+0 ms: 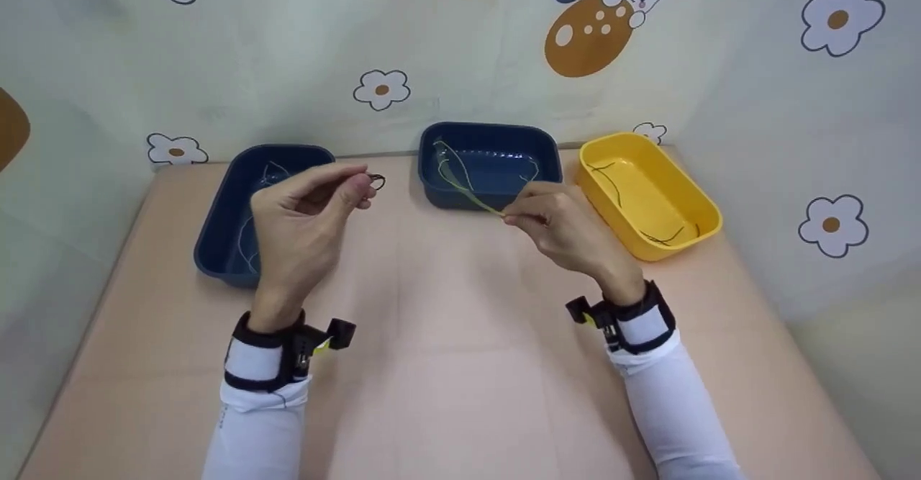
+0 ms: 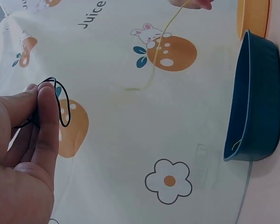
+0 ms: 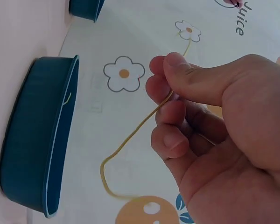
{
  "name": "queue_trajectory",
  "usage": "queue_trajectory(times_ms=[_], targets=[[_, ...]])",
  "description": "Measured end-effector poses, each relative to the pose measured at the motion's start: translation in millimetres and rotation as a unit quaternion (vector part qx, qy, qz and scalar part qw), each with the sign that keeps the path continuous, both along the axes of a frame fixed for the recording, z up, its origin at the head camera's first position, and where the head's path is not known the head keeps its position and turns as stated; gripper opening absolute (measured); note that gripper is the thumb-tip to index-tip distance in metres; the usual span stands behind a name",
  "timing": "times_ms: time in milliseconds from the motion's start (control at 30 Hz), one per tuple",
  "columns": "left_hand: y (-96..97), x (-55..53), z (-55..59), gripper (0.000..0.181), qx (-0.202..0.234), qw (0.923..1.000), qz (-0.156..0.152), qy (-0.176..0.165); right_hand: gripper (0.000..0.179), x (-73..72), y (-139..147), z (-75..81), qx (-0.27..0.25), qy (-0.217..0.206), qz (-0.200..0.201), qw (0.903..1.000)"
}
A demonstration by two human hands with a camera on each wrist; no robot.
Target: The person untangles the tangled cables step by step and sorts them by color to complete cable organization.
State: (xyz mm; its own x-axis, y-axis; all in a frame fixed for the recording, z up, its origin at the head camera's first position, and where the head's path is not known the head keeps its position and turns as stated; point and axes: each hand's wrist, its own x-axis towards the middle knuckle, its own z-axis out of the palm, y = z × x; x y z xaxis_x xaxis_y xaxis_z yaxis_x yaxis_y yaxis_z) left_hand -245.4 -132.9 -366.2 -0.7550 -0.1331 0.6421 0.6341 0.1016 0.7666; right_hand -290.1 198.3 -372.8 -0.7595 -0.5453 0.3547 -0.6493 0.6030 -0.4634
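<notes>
Between thumb and fingertips, my left hand (image 1: 302,228) pinches a thin black wire (image 2: 68,112) bent into small loops. The loops stick out past the fingers, and part of the wire is hidden inside the hand. My right hand (image 1: 568,228) pinches a thin yellow wire (image 3: 126,142) near the front of the middle blue bin (image 1: 460,202). In the head view the yellow wire extends up and left over that bin, blurred. The left hand is beside and partly in front of the left blue bin (image 1: 209,250).
Pale wires (image 1: 243,239) lie in the left blue bin, and a short yellow wire (image 1: 534,170) in the middle one. A yellow bin (image 1: 647,251) at the right holds several dark wires (image 1: 658,241). Behind the bins hangs a printed cloth (image 1: 288,70); a pinkish cloth (image 1: 446,379) covers the table.
</notes>
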Motion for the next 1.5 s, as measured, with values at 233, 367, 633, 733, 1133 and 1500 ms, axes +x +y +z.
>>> queue_trajectory(times_ms=[233,367,633,733,1133,1500], targets=[[5.5,-2.4,1.9,0.014,0.001,0.9997,-0.022,-0.012,0.015,-40.8,11.6,13.4,0.029,-0.013,-0.055,0.9980],[9.6,-2.6,0.8,0.014,-0.003,0.9992,-0.037,-0.017,0.018,-76.1,9.9,20.3,0.085,-0.020,-0.062,0.9942],[15.6,-1.7,-2.0,0.014,-0.015,0.9976,-0.061,-0.029,0.022,-122.6,-7.7,15.7,0.190,-0.083,-0.092,0.9738],[16.8,-1.3,-1.0,0.015,-0.015,0.9972,-0.066,-0.031,0.023,-130.9,-18.1,9.0,0.221,-0.070,-0.091,0.9685],[18.7,-0.3,0.4,0.015,-0.012,0.9963,-0.076,-0.040,0.025,-134.0,-37.4,-21.1,0.227,-0.096,-0.074,0.9664],[18.9,3.1,-1.8,0.016,-0.014,0.9939,-0.084,-0.069,0.017,-69.0,-35.5,-4.0,-0.027,-0.006,-0.025,0.9993]])
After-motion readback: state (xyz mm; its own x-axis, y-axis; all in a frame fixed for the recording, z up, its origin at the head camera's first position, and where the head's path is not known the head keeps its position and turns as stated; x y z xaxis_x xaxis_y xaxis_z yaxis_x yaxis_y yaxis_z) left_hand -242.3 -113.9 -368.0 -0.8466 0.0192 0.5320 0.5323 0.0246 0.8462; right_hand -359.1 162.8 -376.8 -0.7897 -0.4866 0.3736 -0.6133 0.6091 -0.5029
